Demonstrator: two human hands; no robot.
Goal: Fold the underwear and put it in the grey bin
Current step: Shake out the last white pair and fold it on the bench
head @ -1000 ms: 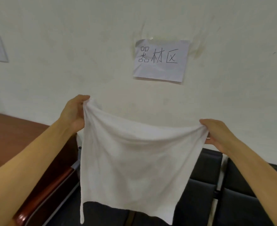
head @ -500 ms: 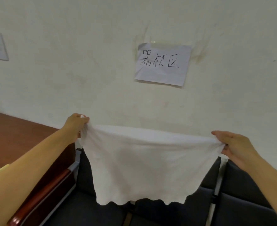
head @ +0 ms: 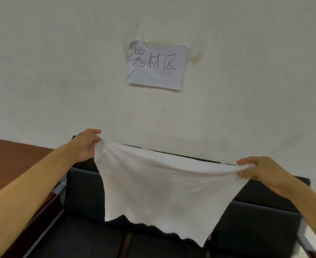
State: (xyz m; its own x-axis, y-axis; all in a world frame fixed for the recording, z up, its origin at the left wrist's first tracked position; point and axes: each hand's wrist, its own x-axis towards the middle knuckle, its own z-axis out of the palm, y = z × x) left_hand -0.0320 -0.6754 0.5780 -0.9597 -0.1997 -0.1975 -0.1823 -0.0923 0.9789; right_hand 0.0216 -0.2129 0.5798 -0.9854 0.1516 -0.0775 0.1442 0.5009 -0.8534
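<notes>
Black padded seats (head: 90, 237); brown table (head: 13, 161)

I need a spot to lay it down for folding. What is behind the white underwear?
Behind the white underwear, held up by the left hand and right hand, are dark seats against the wall. The seat parts it covers are hidden.

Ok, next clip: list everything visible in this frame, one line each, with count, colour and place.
underwear: one, white, held spread in the air above the seats
paper sign: one, white with black handwriting, taped to the wall
wall: one, off-white, behind everything
seats: at least two, black, below the cloth
wooden table: one, reddish-brown, at left
left hand: grips the cloth's upper left corner
right hand: pinches the upper right corner
</notes>
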